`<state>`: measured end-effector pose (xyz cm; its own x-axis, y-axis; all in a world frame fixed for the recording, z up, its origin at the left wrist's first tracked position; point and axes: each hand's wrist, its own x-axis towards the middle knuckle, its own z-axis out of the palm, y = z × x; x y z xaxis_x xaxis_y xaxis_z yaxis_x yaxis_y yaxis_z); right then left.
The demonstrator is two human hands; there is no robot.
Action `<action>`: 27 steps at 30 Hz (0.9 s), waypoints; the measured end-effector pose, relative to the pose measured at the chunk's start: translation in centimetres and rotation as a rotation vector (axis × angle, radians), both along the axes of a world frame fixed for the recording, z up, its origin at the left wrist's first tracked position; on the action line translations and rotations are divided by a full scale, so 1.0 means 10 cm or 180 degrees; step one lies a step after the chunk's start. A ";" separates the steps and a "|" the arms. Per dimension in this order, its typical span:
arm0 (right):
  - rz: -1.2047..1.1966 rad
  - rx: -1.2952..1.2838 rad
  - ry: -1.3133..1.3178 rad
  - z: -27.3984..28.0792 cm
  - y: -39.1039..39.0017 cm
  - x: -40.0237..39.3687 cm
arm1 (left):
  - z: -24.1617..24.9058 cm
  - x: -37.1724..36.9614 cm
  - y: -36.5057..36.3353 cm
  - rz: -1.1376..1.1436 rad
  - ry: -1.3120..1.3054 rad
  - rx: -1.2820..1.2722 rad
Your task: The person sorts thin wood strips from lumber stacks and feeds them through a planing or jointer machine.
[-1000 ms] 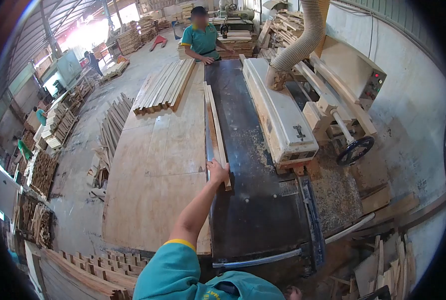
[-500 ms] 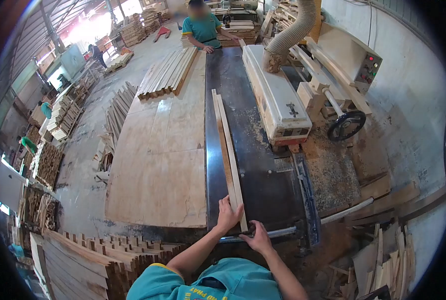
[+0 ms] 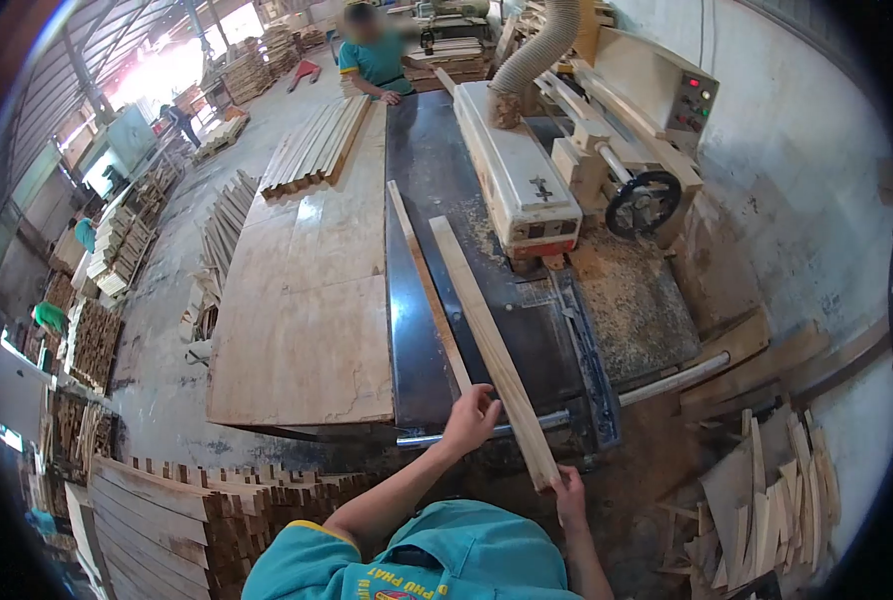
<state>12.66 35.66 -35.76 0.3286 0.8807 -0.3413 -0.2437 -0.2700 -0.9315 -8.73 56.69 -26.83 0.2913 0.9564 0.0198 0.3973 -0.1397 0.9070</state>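
Observation:
My right hand [image 3: 571, 498] is closed on the near end of a pale wooden board [image 3: 495, 350], which lies slanted over the dark metal machine table [image 3: 417, 385] with its near end past the front edge. My left hand [image 3: 471, 420] is between that board and a narrower wooden strip [image 3: 427, 285]. Its fingers are bent but apart, right at the strip's near end and close to the board's left side. The strip lies on the metal table, its brown edge showing, and its far end is apart from the board.
Right of the boards stands a white saw housing [image 3: 522, 185] with a ridged hose [image 3: 542, 50] and a handwheel [image 3: 644, 205]. Several planks [image 3: 317, 150] lie on the plywood table [image 3: 297, 320]. A co-worker [image 3: 375, 60] stands at the far end. Offcuts [image 3: 772, 500] lie at lower right.
The two pieces, side by side before, are now apart. My right hand has taken the board's near end and swung it right and towards me; my left hand has moved slightly right.

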 end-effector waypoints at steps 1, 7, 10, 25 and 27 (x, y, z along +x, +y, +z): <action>-0.0035 -0.0009 0.0002 -0.09 -0.26 0.11 | -0.08 0.13 -0.06 -0.0146 -0.0057 -0.0216; -0.0701 -0.0546 0.0006 -0.21 -1.80 0.50 | -0.57 0.85 -0.35 -0.0122 0.1222 -0.0568; -0.1035 -0.0785 0.0138 -0.09 -2.31 0.42 | -0.72 1.07 -0.54 -0.0459 0.1626 -0.0476; -0.1830 -0.0682 0.0225 -0.14 -2.32 0.37 | -0.91 1.69 -0.53 -0.0641 0.0480 0.0075; -0.1650 -0.0635 0.0252 -0.07 -2.28 0.47 | -0.92 1.76 -0.48 -0.0637 0.0596 0.0031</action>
